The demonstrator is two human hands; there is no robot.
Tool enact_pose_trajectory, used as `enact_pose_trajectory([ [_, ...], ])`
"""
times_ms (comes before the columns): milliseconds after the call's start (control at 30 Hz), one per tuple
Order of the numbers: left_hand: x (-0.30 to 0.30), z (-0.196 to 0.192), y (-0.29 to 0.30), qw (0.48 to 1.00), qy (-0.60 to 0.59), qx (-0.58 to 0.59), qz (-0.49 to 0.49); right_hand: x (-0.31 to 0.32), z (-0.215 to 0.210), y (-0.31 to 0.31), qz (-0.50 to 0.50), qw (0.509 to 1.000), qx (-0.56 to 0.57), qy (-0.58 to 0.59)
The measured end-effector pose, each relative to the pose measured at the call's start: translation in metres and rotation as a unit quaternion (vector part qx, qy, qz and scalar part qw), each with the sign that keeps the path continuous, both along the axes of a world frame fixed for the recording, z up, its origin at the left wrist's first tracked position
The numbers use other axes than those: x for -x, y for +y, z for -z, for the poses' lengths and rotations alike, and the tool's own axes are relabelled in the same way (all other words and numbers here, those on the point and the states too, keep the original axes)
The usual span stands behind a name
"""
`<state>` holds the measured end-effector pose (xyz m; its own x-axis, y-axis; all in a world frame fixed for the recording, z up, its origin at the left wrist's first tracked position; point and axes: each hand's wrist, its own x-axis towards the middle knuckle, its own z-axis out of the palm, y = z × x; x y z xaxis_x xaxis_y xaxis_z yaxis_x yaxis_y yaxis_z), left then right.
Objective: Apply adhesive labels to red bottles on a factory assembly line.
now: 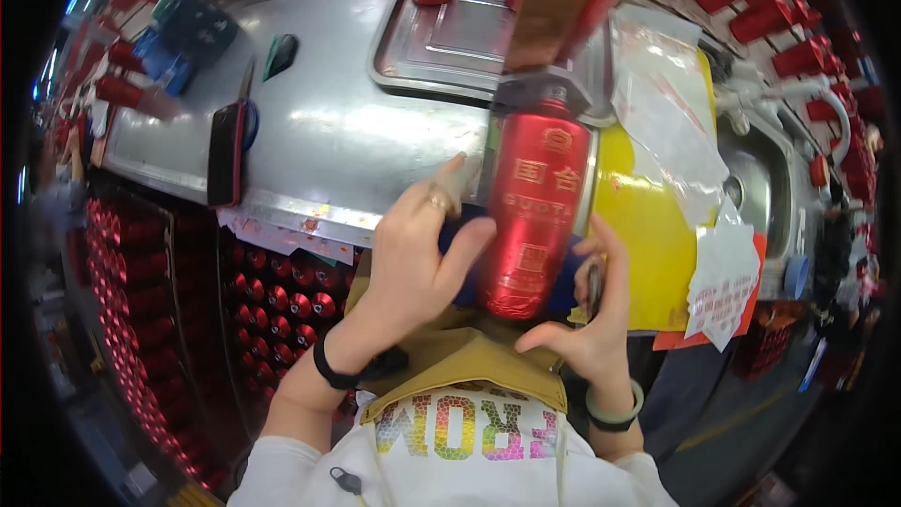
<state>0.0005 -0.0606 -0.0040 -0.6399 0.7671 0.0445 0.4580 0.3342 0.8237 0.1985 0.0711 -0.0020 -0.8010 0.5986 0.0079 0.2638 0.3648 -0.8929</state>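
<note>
A glossy red bottle [537,216] with gold lettering lies in front of me, its broad base toward my body and its neck against a dark holder [544,92]. My left hand [418,239] is beside the bottle's left side, fingers stretched out and thumb close to the glass; whether it touches, I cannot tell. On the other side is my right hand [593,314], its thumb and index finger spread apart near the base. Its other fingers curl around a small dark metal tool [594,287], mostly hidden. Dark blue material [568,282] shows beneath the bottle.
The steel worktop [319,131] carries a red-edged phone [225,155] and a blue container [192,23]. A metal tray [441,38] lies behind. To the right are a yellow mat [648,253], white sheets [666,122] and a sink [755,169]. Red bottles [282,296] fill racks below.
</note>
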Motion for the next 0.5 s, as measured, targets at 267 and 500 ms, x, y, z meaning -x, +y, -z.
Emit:
enact_pose_trajectory([
  [267,0.005,0.049,0.097,0.950,-0.170,-0.254,-0.060,0.000,0.036,-0.009,0.008,0.997,-0.062,0.037],
  [500,0.002,-0.021,0.017,0.848,-0.343,-0.404,-0.005,-0.042,0.112,0.198,-0.108,0.993,-0.030,-0.045],
])
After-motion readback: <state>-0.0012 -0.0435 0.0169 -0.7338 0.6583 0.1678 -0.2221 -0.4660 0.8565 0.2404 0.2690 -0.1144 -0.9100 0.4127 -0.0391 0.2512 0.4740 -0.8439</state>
